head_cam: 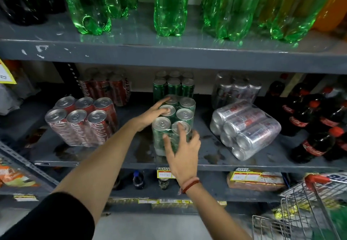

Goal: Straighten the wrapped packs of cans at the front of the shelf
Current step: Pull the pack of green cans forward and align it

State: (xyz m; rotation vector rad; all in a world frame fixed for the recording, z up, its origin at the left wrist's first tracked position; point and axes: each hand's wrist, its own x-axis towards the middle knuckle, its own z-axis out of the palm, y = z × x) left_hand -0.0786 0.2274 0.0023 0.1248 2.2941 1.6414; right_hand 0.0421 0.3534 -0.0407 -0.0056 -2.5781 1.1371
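Green can pack (173, 125) being squared up.
Slippery film, judged heavy; left hand (150, 115) flat at ten o'clock, right hand (183, 147) fingers spread on the front.

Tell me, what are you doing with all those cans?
A person is tidying a shop shelf. Both hands are on the wrapped pack of green cans in the middle: the left hand rests flat on the can tops, and the right hand presses its front. The red pack beside it stands upright. The silver pack lies tipped on its side, not yet straightened.
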